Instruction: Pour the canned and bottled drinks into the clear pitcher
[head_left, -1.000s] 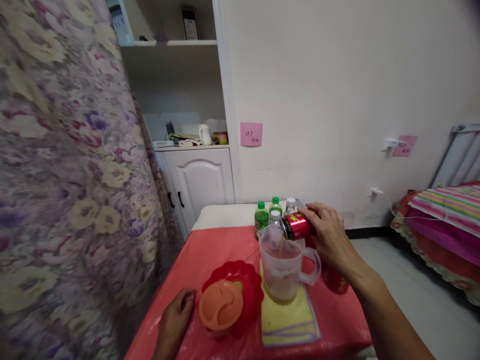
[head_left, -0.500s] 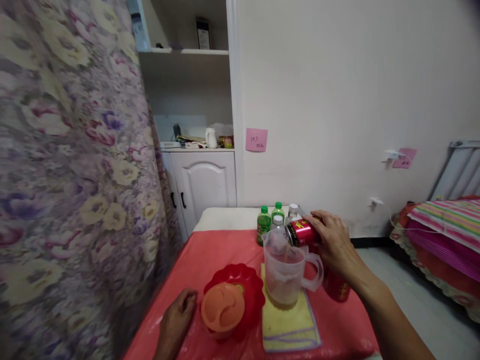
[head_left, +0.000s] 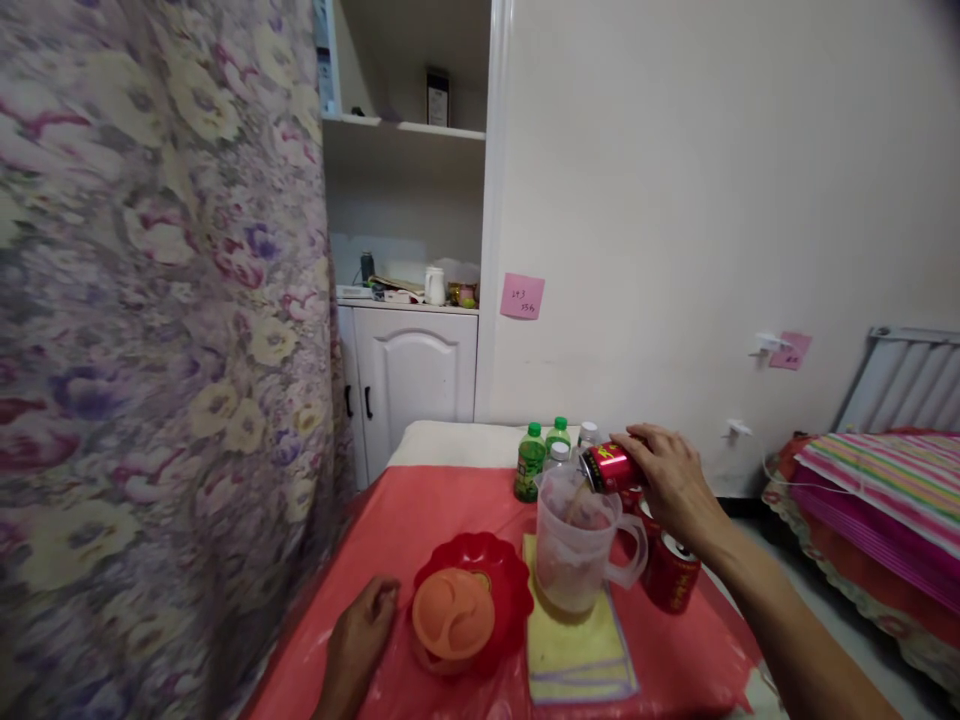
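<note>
My right hand (head_left: 669,482) is wrapped round a red drink can (head_left: 609,468), tilted on its side over a clear plastic measuring jug (head_left: 574,560). A thin brownish stream runs from the can's mouth into the jug. The jug stands upright on a folded yellow cloth (head_left: 577,665), its handle toward my right. My left hand (head_left: 369,625) rests on the table with curled fingers and nothing visible in them. Beside it, an orange divided bowl (head_left: 454,613) sits in a red scalloped plate (head_left: 512,590).
Green-capped bottles (head_left: 529,465) and white-capped bottles (head_left: 558,456) stand behind the jug. Another red can (head_left: 673,578) stands upright right of the jug, under my right forearm. A red cover (head_left: 420,510) lies over the table. A floral curtain (head_left: 172,350) hangs at left; a bed (head_left: 877,500) is at right.
The view has shifted, so the scene sits further right at left and slightly lower. The can stays tilted over the jug, with liquid still flowing. The upright can shows more fully.
</note>
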